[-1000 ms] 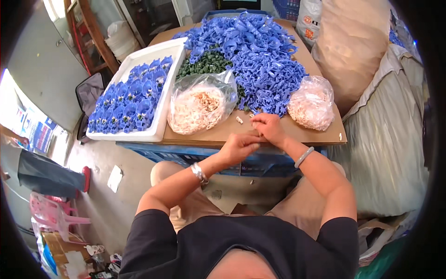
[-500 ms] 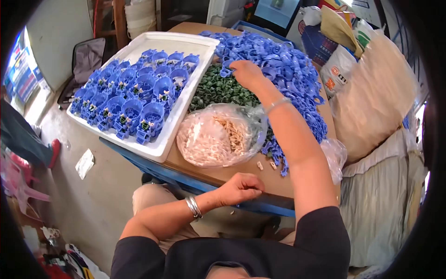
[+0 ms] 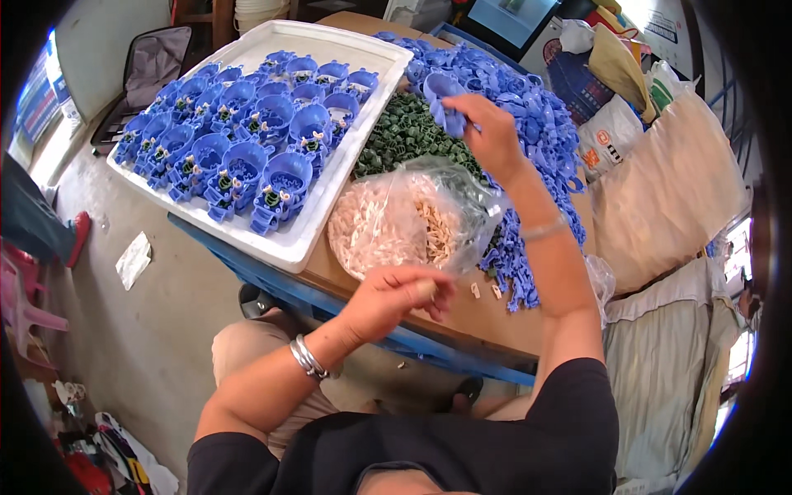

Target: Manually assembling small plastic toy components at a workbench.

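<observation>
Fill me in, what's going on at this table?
A person's right hand holds a blue cup by the green heap and blue heap. The left hand is at the near side of the bag of pale pieces, fingers curled; whether it holds anything is unclear. To the left, a white tray bears rows of similar cups.

Right bare hand (image 3: 495, 136), one second ago next to left bare hand (image 3: 388, 304) at near edge of brown-topped table (image 3: 520, 328), half a second ago reaching to left side of heap of blue plastic pieces (image 3: 546, 115), now shows cup-shaped blue plastic piece (image 3: 443, 89) gripped between thumb and fingers. Left hand — half a second ago below clear plastic bag of small pale pieces (image 3: 375, 224) — now higher, overlapping bag's near edge in view. View turned: black-framed lit screen (image 3: 507, 23), barely showing at first, now visible at top.
</observation>
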Available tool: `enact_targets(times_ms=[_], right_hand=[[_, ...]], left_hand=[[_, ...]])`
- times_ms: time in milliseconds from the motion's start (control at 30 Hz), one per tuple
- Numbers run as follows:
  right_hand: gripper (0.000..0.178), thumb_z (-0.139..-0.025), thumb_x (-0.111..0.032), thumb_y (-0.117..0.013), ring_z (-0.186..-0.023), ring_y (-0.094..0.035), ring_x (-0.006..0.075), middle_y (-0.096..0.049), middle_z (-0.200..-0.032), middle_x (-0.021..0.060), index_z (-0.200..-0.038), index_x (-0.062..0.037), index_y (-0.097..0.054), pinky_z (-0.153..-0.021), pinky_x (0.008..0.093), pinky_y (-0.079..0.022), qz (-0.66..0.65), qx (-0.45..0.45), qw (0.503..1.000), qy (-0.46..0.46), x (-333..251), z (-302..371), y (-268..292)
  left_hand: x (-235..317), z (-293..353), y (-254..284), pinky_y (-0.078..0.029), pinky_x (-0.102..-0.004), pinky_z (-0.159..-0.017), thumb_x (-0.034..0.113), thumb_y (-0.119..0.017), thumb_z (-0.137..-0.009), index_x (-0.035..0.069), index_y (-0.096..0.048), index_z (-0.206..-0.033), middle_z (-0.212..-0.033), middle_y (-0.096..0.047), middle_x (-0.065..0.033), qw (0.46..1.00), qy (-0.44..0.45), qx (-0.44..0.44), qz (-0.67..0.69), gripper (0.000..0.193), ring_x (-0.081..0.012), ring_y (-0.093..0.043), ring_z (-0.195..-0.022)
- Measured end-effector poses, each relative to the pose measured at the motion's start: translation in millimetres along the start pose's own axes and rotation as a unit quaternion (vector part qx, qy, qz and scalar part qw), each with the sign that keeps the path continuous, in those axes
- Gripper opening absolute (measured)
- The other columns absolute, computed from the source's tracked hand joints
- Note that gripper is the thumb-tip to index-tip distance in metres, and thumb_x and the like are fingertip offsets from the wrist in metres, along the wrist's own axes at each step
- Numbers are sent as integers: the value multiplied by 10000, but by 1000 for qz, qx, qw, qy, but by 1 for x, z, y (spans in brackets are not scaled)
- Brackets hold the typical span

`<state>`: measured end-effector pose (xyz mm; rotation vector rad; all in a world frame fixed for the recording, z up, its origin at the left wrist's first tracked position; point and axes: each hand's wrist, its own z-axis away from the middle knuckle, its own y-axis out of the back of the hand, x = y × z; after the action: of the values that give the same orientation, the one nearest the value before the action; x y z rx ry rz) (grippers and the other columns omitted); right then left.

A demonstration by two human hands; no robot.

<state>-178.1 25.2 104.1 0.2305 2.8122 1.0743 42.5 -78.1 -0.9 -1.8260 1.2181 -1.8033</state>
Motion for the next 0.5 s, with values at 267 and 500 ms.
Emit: enact_targets(times_ms=[267,500], right_hand=[[257,-595,29,-573,-680,-578,242,-585,-872,123,-849,-11,-579,-550,307,-460,-42,-100,993,57,-147,73,40],[194,-683,21,-516,-669,-577,205,-587,-853,121,-858,15,-598,-565,284,-465,-51,-100,990,82,-140,63,39]], left_hand=[[-3,-7,-13,-432,-394,-847,199,-599,-787,64,-396,-1209,-1113,-500,-53,977,-72,-40,197,488,-180,-488,-1020],[-3,-18,3,-477,-370,-768,187,-579,-801,95,-470,-1128,-1047,-539,-62,977,-93,49,187,357,-212,-547,-929]])
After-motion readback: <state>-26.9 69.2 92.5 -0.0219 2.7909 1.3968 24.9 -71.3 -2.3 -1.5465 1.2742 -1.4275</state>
